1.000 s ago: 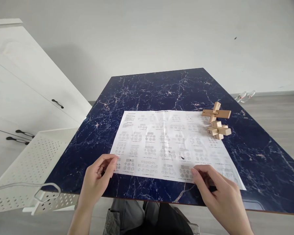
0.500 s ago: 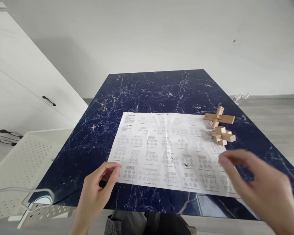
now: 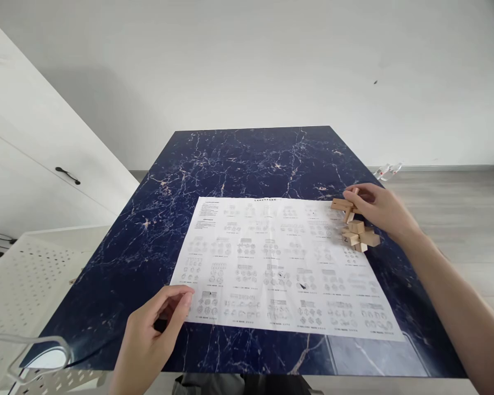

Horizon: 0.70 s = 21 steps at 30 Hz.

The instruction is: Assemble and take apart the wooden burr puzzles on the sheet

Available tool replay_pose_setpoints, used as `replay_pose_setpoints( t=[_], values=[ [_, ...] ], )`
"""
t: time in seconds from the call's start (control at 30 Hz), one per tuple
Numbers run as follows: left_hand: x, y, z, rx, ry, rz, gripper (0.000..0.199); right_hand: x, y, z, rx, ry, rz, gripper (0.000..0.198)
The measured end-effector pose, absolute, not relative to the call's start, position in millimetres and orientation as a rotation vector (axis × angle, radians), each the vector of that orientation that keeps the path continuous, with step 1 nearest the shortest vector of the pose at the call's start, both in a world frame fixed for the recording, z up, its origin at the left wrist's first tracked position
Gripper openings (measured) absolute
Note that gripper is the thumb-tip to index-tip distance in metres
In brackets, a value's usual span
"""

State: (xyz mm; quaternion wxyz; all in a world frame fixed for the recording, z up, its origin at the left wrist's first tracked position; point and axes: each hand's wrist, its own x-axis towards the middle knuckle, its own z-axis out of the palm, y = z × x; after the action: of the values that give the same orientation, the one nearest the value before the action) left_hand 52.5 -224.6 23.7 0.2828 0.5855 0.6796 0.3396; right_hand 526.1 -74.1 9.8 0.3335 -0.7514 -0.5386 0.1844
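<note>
The dark blue, veined surface (image 3: 239,164) carries a broad printed sheet (image 3: 255,260). At its near left corner rests the left hand (image 3: 152,326), fingertips together; whether its grip pinches paper I cannot tell. The right hand (image 3: 382,211) grips a wooden cross (image 3: 340,205) by the far right corner, just beyond a wooden block cluster (image 3: 359,237).

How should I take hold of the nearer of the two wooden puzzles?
Probably pinch the nearer puzzle by its right-pointing block end, coming from the right: that end juts out, offering flat faces to finger and thumb. The right hand, at the farther puzzle, crowds the far side.
</note>
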Motion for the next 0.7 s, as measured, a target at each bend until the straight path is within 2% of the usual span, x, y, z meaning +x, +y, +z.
replay_pose_setpoints(
  t=[0.4,0.6,0.7],
  values=[
    [49.0,-224.3,19.3,1.560,1.807,0.908,0.041,519.6,-79.6,12.1,-1.925,-1.166,0.318,0.031],
    [51.1,-225.7,22.3,1.689,1.808,0.913,0.039,502.1,-88.5,39.1,-1.639,-1.162,0.287,0.021],
    [56.8,-221.5,25.8,1.936,1.768,0.915,0.029,468.5,-102.9,52.3,-1.434,-1.360,0.325,0.019]
  ],
)
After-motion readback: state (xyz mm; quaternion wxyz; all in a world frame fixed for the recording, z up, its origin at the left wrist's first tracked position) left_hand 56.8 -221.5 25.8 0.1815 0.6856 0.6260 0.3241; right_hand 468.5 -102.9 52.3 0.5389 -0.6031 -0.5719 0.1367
